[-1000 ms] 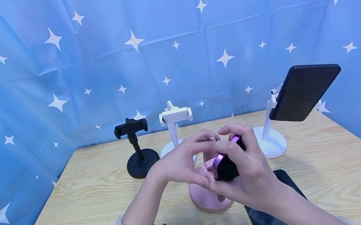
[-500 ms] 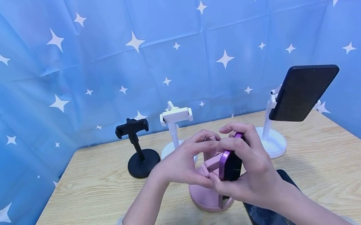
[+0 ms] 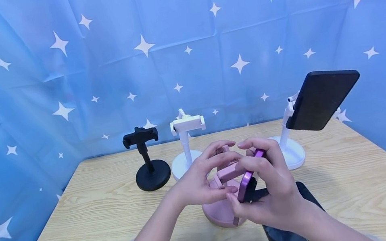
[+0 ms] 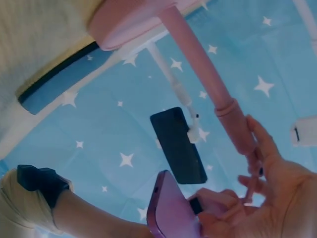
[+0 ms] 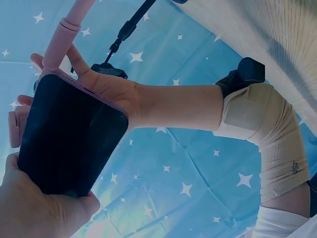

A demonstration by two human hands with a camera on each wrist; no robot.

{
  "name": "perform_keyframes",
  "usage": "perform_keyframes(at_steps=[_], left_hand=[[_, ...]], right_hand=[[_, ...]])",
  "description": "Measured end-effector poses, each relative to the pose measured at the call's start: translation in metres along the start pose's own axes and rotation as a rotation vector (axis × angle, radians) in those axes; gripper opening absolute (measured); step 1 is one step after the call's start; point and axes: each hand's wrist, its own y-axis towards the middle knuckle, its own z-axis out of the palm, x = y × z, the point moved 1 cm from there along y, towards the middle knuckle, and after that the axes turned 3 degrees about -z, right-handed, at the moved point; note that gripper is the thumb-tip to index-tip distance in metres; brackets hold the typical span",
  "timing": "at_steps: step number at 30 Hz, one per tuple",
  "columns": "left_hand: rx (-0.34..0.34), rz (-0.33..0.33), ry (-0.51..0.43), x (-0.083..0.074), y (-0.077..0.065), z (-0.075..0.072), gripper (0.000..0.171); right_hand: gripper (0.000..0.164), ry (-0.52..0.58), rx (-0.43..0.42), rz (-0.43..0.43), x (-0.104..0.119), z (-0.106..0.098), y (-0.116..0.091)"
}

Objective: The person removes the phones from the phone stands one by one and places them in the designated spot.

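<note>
- Two-handed hold, left side: the left hand (image 3: 199,181) has its fingers curled around the clamp head (image 3: 228,173) of the pink plastic phone stand (image 3: 219,214), which stands on the pale wood-grain tabletop (image 3: 98,206).
- Stand handling: probably light, rigid and easily tipped; grip at clamp head or stem.
- Flat purple-edged phone with dark glass screen (image 5: 74,134): held tilted, just right of the clamp head. Presumably stiff, slick and fragile; hold by opposite edges.
- Right hand (image 3: 278,186): partly closed, thumb and fingers pinching the phone.
- Change from half a second ago: phone turned more edge-on, shifted slightly right; more clamp head exposed.
</note>
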Motion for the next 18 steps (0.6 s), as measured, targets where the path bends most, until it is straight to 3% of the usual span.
perform_keyframes(at_steps=[9,15,18], left_hand=[[-0.193,0.033,0.087,-0.002,0.0,0.015,0.043],[-0.268,0.017,0.108,-0.001,-0.001,0.019,0.037],[-0.286,0.024,0.105,-0.001,-0.001,0.02,0.035]], right_hand=[[0.042,-0.032,-0.013,0.072,-0.006,-0.017,-0.005],[0.051,-0.043,0.079,0.209,-0.015,-0.039,-0.014],[0.043,-0.034,0.158,0.316,-0.022,-0.049,-0.02]])
